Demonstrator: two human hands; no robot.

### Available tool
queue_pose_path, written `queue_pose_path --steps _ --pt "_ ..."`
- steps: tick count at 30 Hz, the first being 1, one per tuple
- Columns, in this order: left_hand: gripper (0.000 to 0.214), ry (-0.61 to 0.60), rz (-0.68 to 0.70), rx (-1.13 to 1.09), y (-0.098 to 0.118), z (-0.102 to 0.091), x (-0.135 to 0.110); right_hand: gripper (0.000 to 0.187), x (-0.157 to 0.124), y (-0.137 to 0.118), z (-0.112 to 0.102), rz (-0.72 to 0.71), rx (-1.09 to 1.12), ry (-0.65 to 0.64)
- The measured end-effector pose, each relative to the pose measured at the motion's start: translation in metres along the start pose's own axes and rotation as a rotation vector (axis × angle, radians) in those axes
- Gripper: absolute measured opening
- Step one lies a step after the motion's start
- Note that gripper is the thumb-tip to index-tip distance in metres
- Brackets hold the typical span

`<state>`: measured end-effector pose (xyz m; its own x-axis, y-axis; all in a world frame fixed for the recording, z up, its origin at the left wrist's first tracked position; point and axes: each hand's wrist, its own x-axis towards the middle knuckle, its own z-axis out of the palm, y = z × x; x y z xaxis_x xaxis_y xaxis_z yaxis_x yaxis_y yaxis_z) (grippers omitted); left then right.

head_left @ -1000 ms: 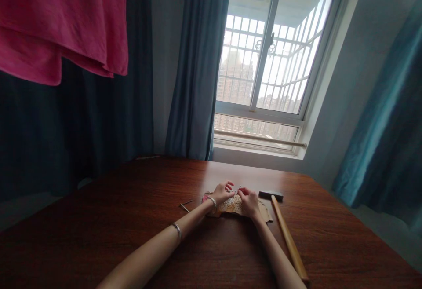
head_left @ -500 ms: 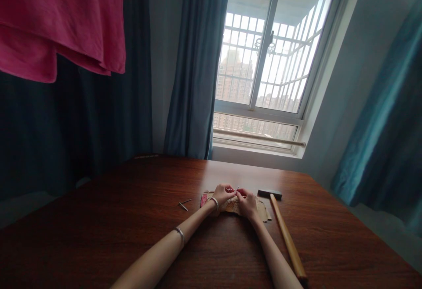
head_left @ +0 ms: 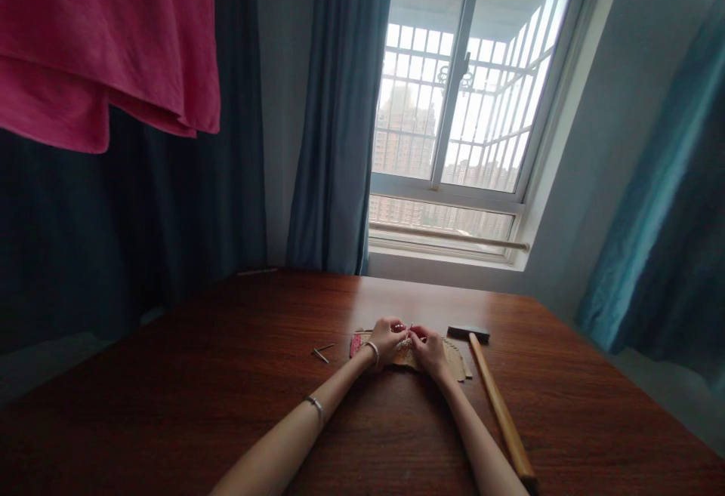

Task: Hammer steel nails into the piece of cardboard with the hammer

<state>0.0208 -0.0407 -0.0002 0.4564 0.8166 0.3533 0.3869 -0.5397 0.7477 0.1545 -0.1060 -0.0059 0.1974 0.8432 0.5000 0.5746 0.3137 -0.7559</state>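
My left hand (head_left: 386, 339) and my right hand (head_left: 429, 352) meet over the middle of a beige, patterned piece (head_left: 404, 358) that looks like a spread folding fan. Its left end is pink, and overlapping slats show at its right end. Both hands are closed, thumbs and fingertips pinched together almost touching. A small thin thing pokes up between them, too small to make out. My fingers and wrists cover much of the fan-like piece, which lies on the table.
A hammer (head_left: 498, 398) with a wooden handle lies right of my right forearm, its dark head pointing away. Two thin metal pieces (head_left: 322, 353), like nails, lie left of my left wrist. The brown wooden table (head_left: 170, 405) reaches toward the window (head_left: 453, 141) and curtains (head_left: 334, 118).
The whole view has shifted slightly, so the table's things appear a little farther right. Both hands stay pinched over the same part of the fan-like piece.
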Motion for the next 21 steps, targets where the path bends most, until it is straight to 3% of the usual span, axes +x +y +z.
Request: queue_pose_path --steps 21 --pt "0.024 -0.003 -0.001 -0.039 -0.0028 0.0008 -0.0004 0.025 -0.0007 0.0036 0.0033 -0.017 -0.051 -0.005"
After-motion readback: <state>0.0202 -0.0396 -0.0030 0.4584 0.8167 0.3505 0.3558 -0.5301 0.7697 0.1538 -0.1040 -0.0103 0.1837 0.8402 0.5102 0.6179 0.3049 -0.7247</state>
